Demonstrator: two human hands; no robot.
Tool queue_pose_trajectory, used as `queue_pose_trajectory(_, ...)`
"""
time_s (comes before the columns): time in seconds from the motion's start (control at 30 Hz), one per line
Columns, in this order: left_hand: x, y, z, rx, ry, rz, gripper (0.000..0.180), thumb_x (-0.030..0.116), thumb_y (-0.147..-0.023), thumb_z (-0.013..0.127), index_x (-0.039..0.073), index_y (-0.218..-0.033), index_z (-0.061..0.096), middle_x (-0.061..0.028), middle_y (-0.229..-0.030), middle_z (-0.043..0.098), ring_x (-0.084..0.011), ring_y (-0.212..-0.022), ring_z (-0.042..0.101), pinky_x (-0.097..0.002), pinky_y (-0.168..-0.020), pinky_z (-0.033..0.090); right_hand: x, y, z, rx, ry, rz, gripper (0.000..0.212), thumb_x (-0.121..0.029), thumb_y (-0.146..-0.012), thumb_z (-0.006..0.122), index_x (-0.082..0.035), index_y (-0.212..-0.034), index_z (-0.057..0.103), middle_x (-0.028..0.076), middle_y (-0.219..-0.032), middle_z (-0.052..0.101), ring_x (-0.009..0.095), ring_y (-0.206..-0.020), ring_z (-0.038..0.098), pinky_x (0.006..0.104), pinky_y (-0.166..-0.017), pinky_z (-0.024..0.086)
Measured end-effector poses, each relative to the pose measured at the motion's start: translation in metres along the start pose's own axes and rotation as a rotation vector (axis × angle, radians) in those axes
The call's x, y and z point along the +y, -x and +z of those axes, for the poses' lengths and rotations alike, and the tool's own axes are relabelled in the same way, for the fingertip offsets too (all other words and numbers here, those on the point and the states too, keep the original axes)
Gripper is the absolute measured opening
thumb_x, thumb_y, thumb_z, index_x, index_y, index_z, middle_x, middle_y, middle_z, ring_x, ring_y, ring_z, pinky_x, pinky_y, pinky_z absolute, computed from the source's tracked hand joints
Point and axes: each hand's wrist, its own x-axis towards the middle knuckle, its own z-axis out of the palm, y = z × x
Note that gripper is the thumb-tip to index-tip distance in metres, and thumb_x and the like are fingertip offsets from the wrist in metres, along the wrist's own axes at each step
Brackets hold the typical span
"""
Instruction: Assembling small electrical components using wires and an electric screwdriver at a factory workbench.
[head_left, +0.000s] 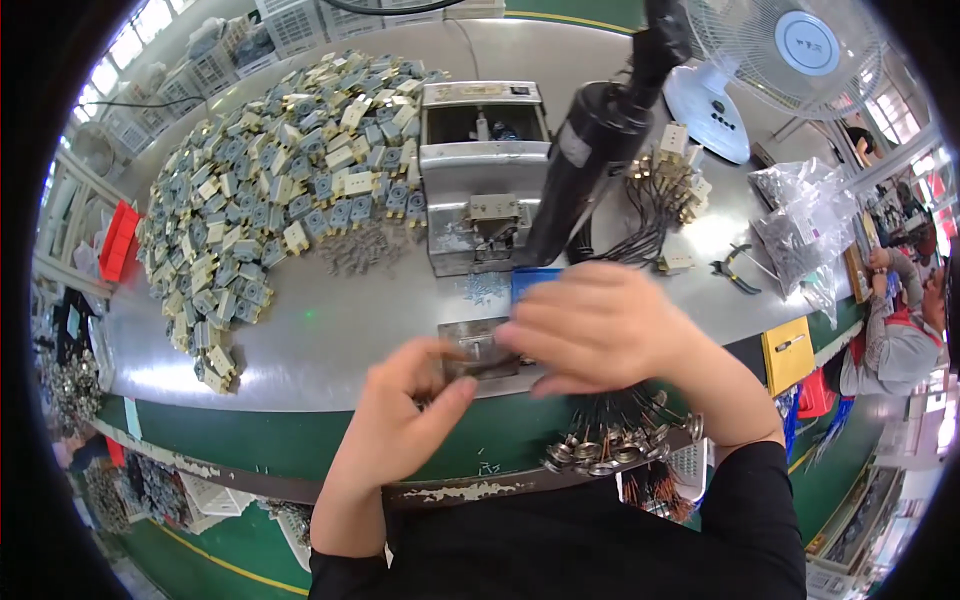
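- The left hand (400, 415) sits at the near edge of the table (330, 330), thumb and forefinger pinched toward a small part at the left side of a flat metal block (478, 348); the part itself is too small to make out.
- The right hand (600, 325) lies over the right side of the same block, fingers stretched out flat and close together, covering that end; whether they grip anything beneath cannot be told.
- The block lies on the table just at its front edge, between the two hands.
- White crates (290, 25) stand along the far rim, their contents unclear; a red bin (118, 240) sits off the left edge.
- Clear plastic bags (800, 225) of small dark parts lie at the right.
- A large heap of blue and cream parts (270, 170) fills the left half of the table; bare steel remains between the heap and the hands.
- A grey metal machine (480, 190) stands behind the block, with a black cylinder (590, 160) leaning across it.
- A bundle of wired metal discs (610, 440) hangs over the front edge, under the right wrist.
- Pliers (735, 272) and a white fan (790, 60) sit to the right; the fan is cut off at the top.
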Motion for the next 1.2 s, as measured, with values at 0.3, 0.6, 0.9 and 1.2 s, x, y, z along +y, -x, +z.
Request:
queue_pose_trajectory(0.3, -0.023, -0.011, -0.011, 0.016, 0.931, -0.043, 0.03, 0.03, -0.1, 0.068, 0.004, -0.112, 0.058, -0.0077, -0.08, 0.062, -0.0101, -0.057, 0.051, -0.0263, -0.053, 0.042, -0.024, -0.032, 0.042, -0.211, -0.678, 0.615, 0.029, -0.012, -0.097, 0.068, -0.003, -0.124, 0.063, 0.018, -0.096, 0.071, 0.038, -0.087, 0.071, 0.0423, -0.074, 0.056)
queue_pose_trajectory(0.6, -0.032, -0.012, -0.002, 0.058, 0.915, 0.033, 0.018, 0.017, -0.099, 0.068, 0.003, -0.091, 0.058, -0.0073, -0.069, 0.061, -0.0066, -0.05, 0.041, -0.0233, -0.051, 0.035, -0.017, -0.019, 0.045, -0.07, -0.77, 0.521, 0.012, -0.007, -0.093, 0.073, -0.002, -0.103, 0.072, 0.014, -0.083, 0.072, 0.033, -0.071, 0.069, 0.0379, -0.062, 0.053)
queue_pose_trajectory(0.9, -0.034, -0.015, -0.006, 0.023, 0.64, 0.165, 0.017, 0.011, -0.093, 0.074, 0.001, -0.092, 0.062, -0.0129, -0.076, 0.069, -0.009, -0.053, 0.05, -0.023, -0.053, 0.04, -0.018, -0.016, 0.031, -0.057, -0.858, 0.612, 0.013, -0.003, -0.085, 0.078, -0.002, -0.098, 0.077, 0.012, -0.072, 0.068, 0.027, -0.058, 0.064, 0.0345, -0.053, 0.048)
queue_pose_trajectory(1.2, -0.034, -0.019, 0.01, -0.11, 0.68, 0.07, 0.037, 0.012, -0.101, 0.068, -0.013, -0.128, 0.062, -0.0244, -0.109, 0.074, -0.0338, -0.096, 0.077, -0.0464, -0.087, 0.065, -0.012, -0.008, 0.027, 0.166, -0.634, 0.449, 0.017, -0.002, -0.08, 0.081, -0.005, -0.097, 0.08, 0.008, -0.063, 0.064, 0.025, -0.051, 0.059, 0.0324, -0.048, 0.042)
